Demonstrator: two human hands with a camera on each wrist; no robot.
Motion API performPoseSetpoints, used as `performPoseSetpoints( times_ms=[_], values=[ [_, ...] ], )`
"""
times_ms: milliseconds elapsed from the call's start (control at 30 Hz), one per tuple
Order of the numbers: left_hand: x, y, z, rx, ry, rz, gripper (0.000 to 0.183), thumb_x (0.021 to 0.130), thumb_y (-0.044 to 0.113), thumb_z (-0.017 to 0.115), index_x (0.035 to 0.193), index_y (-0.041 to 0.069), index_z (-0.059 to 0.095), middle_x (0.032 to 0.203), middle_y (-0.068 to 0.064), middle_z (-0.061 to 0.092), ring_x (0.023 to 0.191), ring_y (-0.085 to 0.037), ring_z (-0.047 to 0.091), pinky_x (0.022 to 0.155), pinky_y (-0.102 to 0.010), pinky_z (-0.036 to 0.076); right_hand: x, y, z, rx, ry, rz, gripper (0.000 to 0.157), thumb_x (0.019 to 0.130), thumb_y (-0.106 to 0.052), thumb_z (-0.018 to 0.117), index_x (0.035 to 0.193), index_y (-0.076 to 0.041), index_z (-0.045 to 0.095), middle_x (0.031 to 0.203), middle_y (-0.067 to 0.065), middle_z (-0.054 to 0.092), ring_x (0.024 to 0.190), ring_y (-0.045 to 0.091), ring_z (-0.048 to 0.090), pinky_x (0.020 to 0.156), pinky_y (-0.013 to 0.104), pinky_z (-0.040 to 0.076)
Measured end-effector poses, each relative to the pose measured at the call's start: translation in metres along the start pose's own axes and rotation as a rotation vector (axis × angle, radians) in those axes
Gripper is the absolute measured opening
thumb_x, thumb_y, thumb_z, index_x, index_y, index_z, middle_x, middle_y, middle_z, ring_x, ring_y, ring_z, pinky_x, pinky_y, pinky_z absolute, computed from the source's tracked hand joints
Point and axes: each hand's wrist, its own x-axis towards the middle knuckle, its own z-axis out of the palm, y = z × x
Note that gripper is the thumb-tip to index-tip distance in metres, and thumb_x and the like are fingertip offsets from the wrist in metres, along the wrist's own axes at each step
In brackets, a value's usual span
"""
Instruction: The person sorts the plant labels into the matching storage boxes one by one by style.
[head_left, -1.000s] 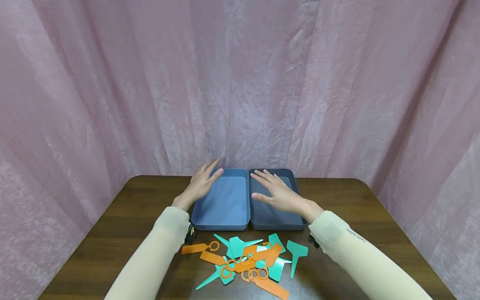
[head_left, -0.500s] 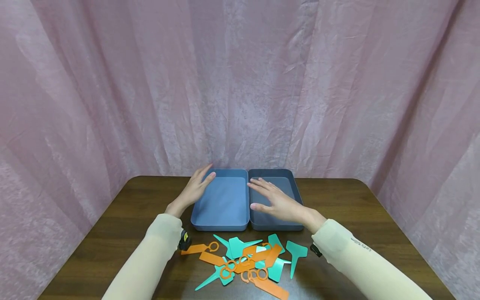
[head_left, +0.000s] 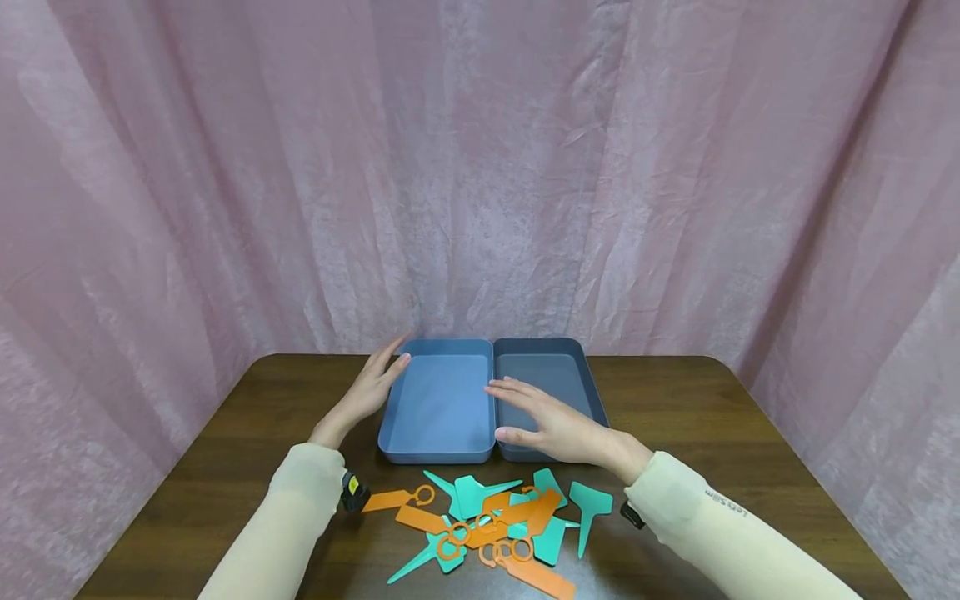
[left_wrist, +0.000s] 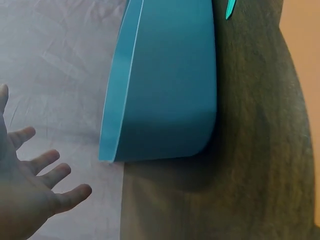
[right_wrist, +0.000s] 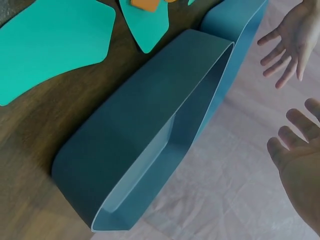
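Note:
My left hand (head_left: 367, 390), fingers spread and holding nothing, hovers by the left side of the light blue tray (head_left: 438, 408). Above the darker grey-blue tray (head_left: 555, 375) hangs my right hand (head_left: 558, 421), also spread, its fingertips overlapping the seam between the two trays in the head view. Both trays have nothing in them. In front of them lies a pile of flat plastic plant labels. Some are orange with a ring end, such as an orange tag (head_left: 422, 518); others are turquoise T-shaped labels (head_left: 591, 505) with a pointed stem.
All of this stands on a dark brown wooden table (head_left: 247, 467) with rounded far corners. A pink velvet curtain (head_left: 480, 167) hangs behind it and along both sides. The labels overlap one another near the table's front.
My left hand has drifted left and toward me, off the light blue tray to its side. My right hand has come slightly nearer to me. The trays and labels keep their places.

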Motion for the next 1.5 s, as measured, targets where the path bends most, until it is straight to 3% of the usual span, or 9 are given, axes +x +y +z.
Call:
performPoseSetpoints(
  times_ms=[267, 400, 767, 1067, 1500],
  values=[
    [-0.011, -0.012, -0.001, -0.072, -0.021, -0.048, 0.074, 0.112, 0.053, 0.035, 0.169, 0.013, 0.012, 0.164, -0.027, 0.020, 0.150, -0.048, 0.024, 0.120, -0.068, 0.025, -0.010, -0.004, 0.003, 0.000, -0.017, -0.004, 0.069, 0.104, -0.054, 0.057, 0.163, -0.024, 0.038, 0.169, -0.002, 0.031, 0.157, 0.023, 0.024, 0.124, 0.055, 0.029],
    [-0.013, -0.018, -0.001, -0.080, -0.030, -0.081, 0.073, 0.113, 0.051, 0.035, 0.168, 0.010, 0.010, 0.165, -0.028, 0.017, 0.152, -0.048, 0.022, 0.121, -0.068, 0.023, -0.015, -0.006, 0.004, 0.017, -0.032, 0.006, 0.068, 0.104, -0.056, 0.056, 0.163, -0.028, 0.037, 0.169, -0.002, 0.031, 0.157, 0.024, 0.024, 0.124, 0.056, 0.029],
    [-0.015, -0.025, -0.001, -0.104, -0.058, -0.148, 0.079, 0.111, 0.057, 0.035, 0.169, 0.011, 0.007, 0.169, -0.026, 0.013, 0.155, -0.047, 0.018, 0.123, -0.067, 0.020, -0.022, -0.011, 0.009, 0.043, -0.048, 0.009, 0.068, 0.103, -0.055, 0.058, 0.161, -0.023, 0.042, 0.166, 0.001, 0.037, 0.155, 0.025, 0.030, 0.123, 0.056, 0.030],
    [-0.017, -0.029, 0.001, -0.198, -0.082, -0.190, 0.076, 0.112, 0.052, 0.036, 0.168, 0.011, 0.005, 0.169, -0.026, 0.016, 0.154, -0.045, 0.023, 0.123, -0.061, 0.026, -0.029, -0.014, 0.014, 0.023, -0.062, -0.017, 0.063, 0.105, -0.053, 0.056, 0.159, -0.025, 0.045, 0.162, -0.002, 0.043, 0.149, 0.024, 0.039, 0.119, 0.055, 0.037],
    [-0.028, -0.041, 0.006, -0.262, -0.095, -0.233, 0.093, 0.104, 0.068, 0.039, 0.168, 0.009, 0.005, 0.169, -0.026, 0.019, 0.152, -0.046, 0.028, 0.122, -0.061, 0.029, -0.045, -0.011, 0.032, 0.050, -0.092, -0.023, 0.057, 0.105, -0.053, 0.056, 0.155, -0.024, 0.051, 0.154, -0.008, 0.051, 0.142, 0.021, 0.047, 0.116, 0.050, 0.042]
  ],
)
